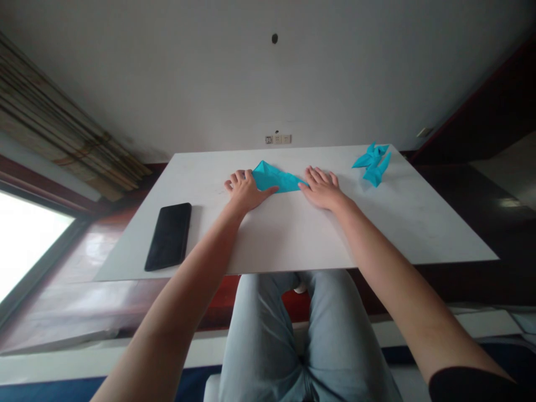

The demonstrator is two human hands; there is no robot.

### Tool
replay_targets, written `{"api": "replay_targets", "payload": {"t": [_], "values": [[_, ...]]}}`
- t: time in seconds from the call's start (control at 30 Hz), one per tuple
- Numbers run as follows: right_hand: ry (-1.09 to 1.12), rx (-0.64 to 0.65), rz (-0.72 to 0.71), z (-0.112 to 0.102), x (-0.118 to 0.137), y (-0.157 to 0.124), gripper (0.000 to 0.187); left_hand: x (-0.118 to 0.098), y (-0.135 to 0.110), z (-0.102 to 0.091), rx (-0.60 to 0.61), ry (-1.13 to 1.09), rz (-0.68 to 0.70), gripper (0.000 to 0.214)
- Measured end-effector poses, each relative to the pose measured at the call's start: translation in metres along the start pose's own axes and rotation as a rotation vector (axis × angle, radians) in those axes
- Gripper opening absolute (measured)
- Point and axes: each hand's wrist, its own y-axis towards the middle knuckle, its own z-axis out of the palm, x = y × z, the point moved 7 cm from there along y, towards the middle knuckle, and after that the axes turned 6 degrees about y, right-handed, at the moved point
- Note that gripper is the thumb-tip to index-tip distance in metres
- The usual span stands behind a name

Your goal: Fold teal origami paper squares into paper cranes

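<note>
A folded sheet of blue origami paper (276, 180) lies on the white table between my hands, with one corner peaking at its upper left. My left hand (247, 190) rests over the paper's left end, fingers spread and the thumb along its lower edge. At the narrow right tip, my right hand (322, 187) lies flat, its thumb touching the paper and its fingers stretched out on the tabletop. The left palm hides part of the paper's left end.
Folded blue paper figures (374, 162) stand at the table's back right. A black phone (168, 235) lies at the front left, near my left forearm. The white table (288, 234) ends just above my knees, and a wall with sockets (278, 139) rises behind it.
</note>
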Motion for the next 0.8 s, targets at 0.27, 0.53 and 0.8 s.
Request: {"api": "replay_targets", "payload": {"t": [0.27, 0.53, 0.8], "values": [[-0.037, -0.111, -0.021, -0.019, 0.02, -0.006, 0.057, -0.01, -0.001, 0.005, 0.106, -0.017, 0.175, 0.105], [0.066, -0.054, -0.046, -0.015, 0.028, -0.008, 0.035, 0.002, 0.003, 0.001, -0.021, -0.029, 0.056, 0.124], [0.052, -0.037, -0.049, -0.016, 0.03, -0.009, 0.035, -0.007, 0.004, 0.003, 0.045, -0.05, 0.092, 0.07]]}}
